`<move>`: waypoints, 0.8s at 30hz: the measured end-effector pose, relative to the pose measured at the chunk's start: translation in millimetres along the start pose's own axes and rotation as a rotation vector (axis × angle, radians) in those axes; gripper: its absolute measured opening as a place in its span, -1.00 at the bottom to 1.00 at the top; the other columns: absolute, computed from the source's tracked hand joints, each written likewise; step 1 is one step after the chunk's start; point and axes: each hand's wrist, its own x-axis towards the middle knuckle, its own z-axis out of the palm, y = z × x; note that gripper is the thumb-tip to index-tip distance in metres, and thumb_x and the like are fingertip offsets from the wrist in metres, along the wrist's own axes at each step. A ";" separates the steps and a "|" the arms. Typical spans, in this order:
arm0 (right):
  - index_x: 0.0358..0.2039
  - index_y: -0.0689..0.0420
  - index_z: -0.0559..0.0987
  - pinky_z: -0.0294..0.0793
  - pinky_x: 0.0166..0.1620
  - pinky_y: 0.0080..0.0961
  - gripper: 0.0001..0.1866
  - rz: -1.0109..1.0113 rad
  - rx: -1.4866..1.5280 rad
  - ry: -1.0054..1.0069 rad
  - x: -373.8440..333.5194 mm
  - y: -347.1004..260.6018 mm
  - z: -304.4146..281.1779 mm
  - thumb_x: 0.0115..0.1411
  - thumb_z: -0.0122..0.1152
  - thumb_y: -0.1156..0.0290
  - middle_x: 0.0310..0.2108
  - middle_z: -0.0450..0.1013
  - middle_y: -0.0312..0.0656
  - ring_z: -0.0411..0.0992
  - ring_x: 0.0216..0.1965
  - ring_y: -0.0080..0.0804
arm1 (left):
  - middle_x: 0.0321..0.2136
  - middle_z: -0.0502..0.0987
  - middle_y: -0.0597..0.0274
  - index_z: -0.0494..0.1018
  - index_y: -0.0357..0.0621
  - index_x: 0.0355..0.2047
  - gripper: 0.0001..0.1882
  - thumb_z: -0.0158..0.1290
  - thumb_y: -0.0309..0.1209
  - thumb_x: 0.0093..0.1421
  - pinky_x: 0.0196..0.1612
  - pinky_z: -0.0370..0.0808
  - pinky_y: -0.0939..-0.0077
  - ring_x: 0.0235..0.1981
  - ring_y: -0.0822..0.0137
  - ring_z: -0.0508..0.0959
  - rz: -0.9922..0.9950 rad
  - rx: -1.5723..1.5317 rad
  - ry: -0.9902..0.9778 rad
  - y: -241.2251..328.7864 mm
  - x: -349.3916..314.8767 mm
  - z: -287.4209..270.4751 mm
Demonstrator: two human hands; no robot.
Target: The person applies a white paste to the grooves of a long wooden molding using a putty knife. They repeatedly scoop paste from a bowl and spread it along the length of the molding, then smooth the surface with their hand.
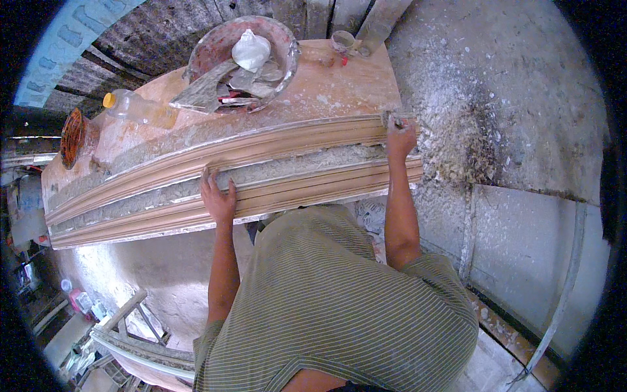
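A corrugated wall (130, 49) stands behind a wooden bench (326, 91) with a pale orange, splashed top, and the grey floor (522, 98) on the right is strewn with white powder and crumbs. Toward the back of the bench sits a wide bowl (204, 47) with a pink, white-smeared inside; it holds a knotted white bag (251, 51), grey flat pieces (251, 81) and something red, and a long grey slab (206, 88) leans out over its near rim. Left of it a clear bottle (140, 110) with a yellow cap lies on its side, yellowish at the base end, and beyond that an orange-brown basket (72, 137) is tipped up. A clear cup (341, 42) stands near the back right corner; its contents cannot be made out. Along the front of the bench lie two long tan strips, the far strip (281, 149) and the near strip (313, 186), with a rough grey band (287, 168) between them. The left hand (219, 198) lies over the near strip, grip open, fingers spread and pointing away from the body. The right arm reaches straight forward, and the right hand (401, 138), at the right end of the far strip, has its grip closed on a small grey piece (390, 119), too small to identify.
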 end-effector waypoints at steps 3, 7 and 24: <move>-0.34 0.22 0.58 0.49 -0.19 -0.11 -0.61 -0.020 -0.014 -0.004 -0.8 -16.6 -10.3 0.01 0.39 0.14 -0.36 0.53 0.01 0.51 -0.31 0.07 | 0.17 0.29 -0.03 0.38 -0.06 0.05 -0.48 0.18 -0.31 0.06 0.22 0.23 0.03 0.21 -0.08 0.27 0.006 -0.011 0.010 -2.9 -1.3 1.1; -0.35 0.22 0.60 0.49 -0.19 -0.12 -0.62 0.021 -0.072 -0.007 0.1 -18.3 -12.2 0.02 0.38 0.13 -0.37 0.54 0.01 0.52 -0.32 0.05 | 0.17 0.29 -0.03 0.37 -0.07 0.06 -0.48 0.18 -0.32 0.06 0.21 0.24 0.03 0.20 -0.09 0.28 0.023 -0.019 0.007 -1.7 0.1 0.6; -0.23 0.24 0.56 0.40 0.00 0.00 -0.43 0.089 -0.029 -0.113 -4.9 -1.2 7.8 0.02 0.36 -0.06 -0.18 0.48 0.12 0.45 -0.13 0.15 | 0.18 0.28 -0.05 0.36 -0.09 0.08 -0.47 0.15 -0.25 0.09 0.23 0.22 0.01 0.22 -0.09 0.25 -0.009 -0.013 -0.024 -1.8 -0.6 -0.5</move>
